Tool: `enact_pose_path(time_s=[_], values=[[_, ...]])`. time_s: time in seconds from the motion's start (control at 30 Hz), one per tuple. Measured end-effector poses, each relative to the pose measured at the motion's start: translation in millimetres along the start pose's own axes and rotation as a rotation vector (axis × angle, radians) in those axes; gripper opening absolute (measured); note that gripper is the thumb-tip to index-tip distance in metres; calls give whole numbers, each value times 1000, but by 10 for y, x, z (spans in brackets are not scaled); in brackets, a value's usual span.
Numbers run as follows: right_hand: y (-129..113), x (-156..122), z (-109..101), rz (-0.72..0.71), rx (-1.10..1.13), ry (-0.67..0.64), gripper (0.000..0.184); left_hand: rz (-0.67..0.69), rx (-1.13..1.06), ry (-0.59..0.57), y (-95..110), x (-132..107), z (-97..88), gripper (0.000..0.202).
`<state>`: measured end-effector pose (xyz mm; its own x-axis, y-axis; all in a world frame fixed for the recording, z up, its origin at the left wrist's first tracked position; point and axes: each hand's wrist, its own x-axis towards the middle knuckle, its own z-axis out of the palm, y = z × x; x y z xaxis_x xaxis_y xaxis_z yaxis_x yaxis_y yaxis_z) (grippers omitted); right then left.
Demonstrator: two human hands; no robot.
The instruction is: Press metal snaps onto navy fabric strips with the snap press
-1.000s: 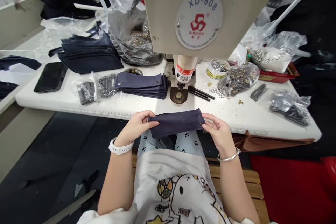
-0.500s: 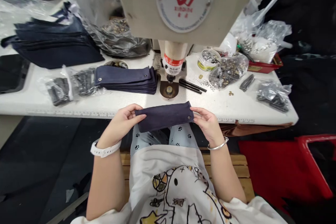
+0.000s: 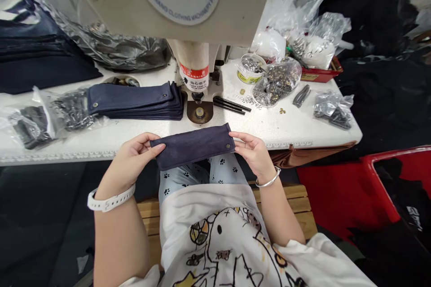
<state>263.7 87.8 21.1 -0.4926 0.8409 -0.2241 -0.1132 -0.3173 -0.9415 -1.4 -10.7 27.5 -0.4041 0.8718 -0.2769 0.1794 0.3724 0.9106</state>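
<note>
Between my two hands, just off the table's front edge, stretches a dark navy fabric strip with a small metal snap near its right end. My left hand pinches its left end, thumb on top. At the right end my right hand grips the edge between thumb and fingers. Beyond the strip stands a snap press with a warning label, its round die bare below the head. Left of the press lies a stack of similar navy strips, the top one bearing a snap at each end.
Black spring-like rods lie right of the die. Behind them are a tub of metal parts, a bag of snaps and a red tray. Plastic bags of dark pieces sit at the left. A red crate stands on the floor.
My view has swung to the right, so the press and table sit further left in the picture. Both hands keep their hold on the strip.
</note>
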Motion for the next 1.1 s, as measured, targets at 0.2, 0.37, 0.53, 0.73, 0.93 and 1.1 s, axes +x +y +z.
enact_pose_path(time_s=[0.2, 0.37, 0.53, 0.73, 0.93, 1.1], values=[[-29, -16, -108, -108, -550, 165, 32, 226, 133, -215, 142, -116, 93, 20], [-246, -61, 141, -539, -876, -48, 29, 569, 266, -437, 376, -258, 339, 13], [-318, -38, 349, -463, -773, -505, 17, 627, 221, -626, 483, -261, 441, 15], [-288, 256, -56, -327, -881, 121, 14, 504, 145, -453, 258, -76, 295, 12], [-168, 712, -381, -274, -1140, 373, 24, 379, 189, -173, -58, 221, 299, 17], [-48, 789, -362, -278, -1096, 491, 13, 421, 221, -177, -112, 229, 322, 15]])
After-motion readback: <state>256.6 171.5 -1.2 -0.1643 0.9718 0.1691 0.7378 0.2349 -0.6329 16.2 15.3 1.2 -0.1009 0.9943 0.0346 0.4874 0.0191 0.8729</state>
